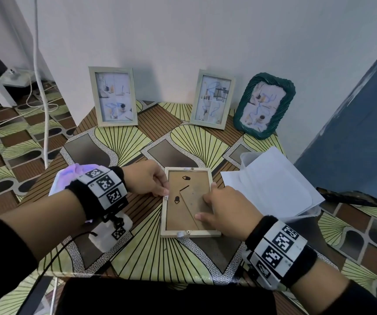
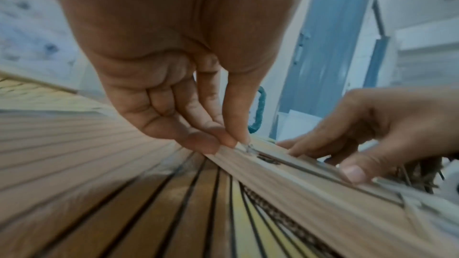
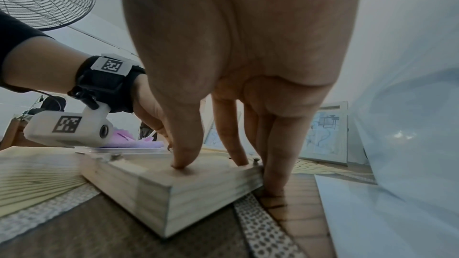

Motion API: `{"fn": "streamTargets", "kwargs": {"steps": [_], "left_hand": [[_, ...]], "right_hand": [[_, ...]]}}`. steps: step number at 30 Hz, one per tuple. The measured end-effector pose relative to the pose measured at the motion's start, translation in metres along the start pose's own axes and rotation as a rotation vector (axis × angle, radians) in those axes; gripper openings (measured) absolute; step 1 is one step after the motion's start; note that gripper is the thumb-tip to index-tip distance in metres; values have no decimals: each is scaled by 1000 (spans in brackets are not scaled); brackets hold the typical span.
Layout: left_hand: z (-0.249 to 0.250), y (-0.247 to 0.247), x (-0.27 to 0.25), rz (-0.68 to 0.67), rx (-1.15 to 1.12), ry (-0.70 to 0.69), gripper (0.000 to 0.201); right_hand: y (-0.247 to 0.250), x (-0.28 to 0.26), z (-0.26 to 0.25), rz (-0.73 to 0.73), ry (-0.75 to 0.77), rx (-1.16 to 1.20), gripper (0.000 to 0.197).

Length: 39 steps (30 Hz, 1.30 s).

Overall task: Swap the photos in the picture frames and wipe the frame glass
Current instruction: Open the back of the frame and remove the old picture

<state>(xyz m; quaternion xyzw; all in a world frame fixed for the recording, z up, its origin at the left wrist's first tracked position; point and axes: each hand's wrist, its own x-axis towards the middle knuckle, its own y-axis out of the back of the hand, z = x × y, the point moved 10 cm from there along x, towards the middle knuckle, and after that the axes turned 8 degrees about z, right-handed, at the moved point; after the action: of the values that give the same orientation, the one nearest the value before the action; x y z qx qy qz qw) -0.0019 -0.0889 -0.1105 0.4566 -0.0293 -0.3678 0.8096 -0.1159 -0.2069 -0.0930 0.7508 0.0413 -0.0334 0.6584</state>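
Note:
A pale wooden picture frame lies face down on the patterned table, its brown backing board up. My left hand is at the frame's left rail, thumb and forefinger pinching a small metal retaining tab; the left wrist view shows the fingertips meeting on that tab. My right hand presses on the backing with straight fingers. In the right wrist view its thumb sits on the board and an outer finger runs down the frame's right side.
Three photo frames lean against the back wall: two pale ones and a green rope-edged one. A clear plastic box with white sheets stands right of the frame. A purple-white cloth lies under my left wrist. Cables cross the floor on the left.

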Motion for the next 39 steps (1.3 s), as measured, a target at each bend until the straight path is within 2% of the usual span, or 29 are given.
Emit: {"fn": "streamTargets", "kwargs": {"steps": [3,9,13,16,20,22,26,32,37,39], "left_hand": [[4,6,-1,125,89,-11,9],[4,11,-11,164,178,-38,16],[15,13,-25,233,192,-151,19],[21,10,-41,309,393,-261,25],[15,-9,-61,279,416,-292,44],[12,-16,-65,268,436,-289,54],[13,-17,-67,277,466,-298,59],[8,-23,-68,238,503,-268,73],[0,-25,-66,213,552,-224,69],[-3,-25,-65,223,584,-194,68]], "right_hand": [[0,-1,0,12,0,8,34],[-1,-2,1,23,23,-17,36],[2,-2,4,55,20,30,36],[10,-4,15,147,-50,208,28],[21,-8,28,266,-134,367,23],[24,-8,32,291,-149,410,29],[15,-5,38,232,-199,392,31],[10,-3,25,147,-140,275,37],[7,-3,12,122,-70,222,47],[4,-2,11,115,-56,216,40]]}}
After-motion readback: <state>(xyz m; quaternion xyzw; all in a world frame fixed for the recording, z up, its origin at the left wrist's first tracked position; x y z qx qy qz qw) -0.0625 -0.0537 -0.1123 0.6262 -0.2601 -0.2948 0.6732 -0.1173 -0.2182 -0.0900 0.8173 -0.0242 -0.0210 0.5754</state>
